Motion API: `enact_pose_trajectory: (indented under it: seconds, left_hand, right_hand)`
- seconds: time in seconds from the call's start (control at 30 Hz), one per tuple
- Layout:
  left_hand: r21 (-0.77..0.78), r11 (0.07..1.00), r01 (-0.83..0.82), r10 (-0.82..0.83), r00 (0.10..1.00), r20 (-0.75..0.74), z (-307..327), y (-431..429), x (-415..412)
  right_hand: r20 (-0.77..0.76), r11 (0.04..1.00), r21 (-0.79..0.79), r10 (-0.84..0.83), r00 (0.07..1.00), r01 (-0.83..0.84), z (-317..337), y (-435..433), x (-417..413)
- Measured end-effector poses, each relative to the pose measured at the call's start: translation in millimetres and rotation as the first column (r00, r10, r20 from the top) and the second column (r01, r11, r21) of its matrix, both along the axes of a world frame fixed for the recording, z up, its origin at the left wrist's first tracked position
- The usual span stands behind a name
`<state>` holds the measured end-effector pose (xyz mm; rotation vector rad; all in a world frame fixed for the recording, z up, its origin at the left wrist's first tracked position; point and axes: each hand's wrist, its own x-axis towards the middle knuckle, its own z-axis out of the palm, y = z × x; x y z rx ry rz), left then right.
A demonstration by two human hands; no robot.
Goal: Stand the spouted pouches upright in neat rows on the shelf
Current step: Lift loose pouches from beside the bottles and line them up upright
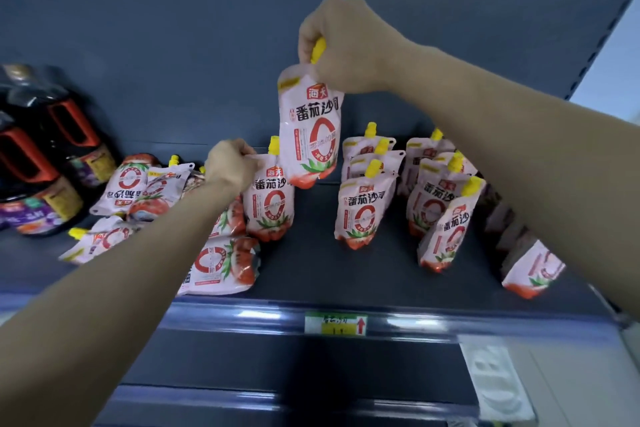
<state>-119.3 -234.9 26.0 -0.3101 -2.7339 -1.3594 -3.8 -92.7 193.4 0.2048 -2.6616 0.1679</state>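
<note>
Step in hand: placing 1 pouch, judged mid-task.

Right hand: fingers curled round the neck of a pink-and-white soft plastic spouted pouch. Its yellow cap shows between thumb and fingers. The pouch hangs upright in the air, clear of the dark grey metal shelf. The forearm comes in from the right edge with the wrist bent down.

Left hand: fingertips pinch the top corner of a 2nd matching pouch, which stands on the shelf just below the hanging one. The forearm reaches up from lower left.

To the right, the standing pouches form 2 short rows, and the front ones lean. To the left, the toppled pouches lie flat in a loose heap.

Next move, as a judgement: lower the hanging pouch until its base sits flat, behind or beside the steadied one; I cannot tell which. Let go only once it stands. The soft body may slump, so the left-hand pinch looks worth keeping until both settle.
</note>
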Motion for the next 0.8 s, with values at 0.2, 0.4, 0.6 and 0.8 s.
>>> enact_pose_trajectory:
  seconds: [0.2,0.4,0.6,0.8]
  left_hand:
    - [0.094,0.995,-0.016,0.014,1.0,0.019,6.1,9.6,33.8]
    - [0.096,0.995,0.031,-0.035,0.999,0.036,-9.4,12.1,60.1]
    - [0.094,0.993,0.074,-0.077,0.997,0.03,-15.3,-1.0,71.2]
    - [0.053,0.992,0.11,-0.111,0.994,0.002,-15.1,-4.0,80.5]
  right_hand:
    - [0.151,0.994,0.107,-0.045,0.988,0.029,-7.2,9.6,41.4]
    - [0.376,0.987,0.119,-0.142,0.916,0.104,-53.1,21.7,61.1]
    - [0.491,0.98,0.135,-0.193,0.849,0.144,-99.2,33.2,58.0]
    - [0.515,0.98,0.121,-0.199,0.834,0.159,-106.7,37.9,56.2]
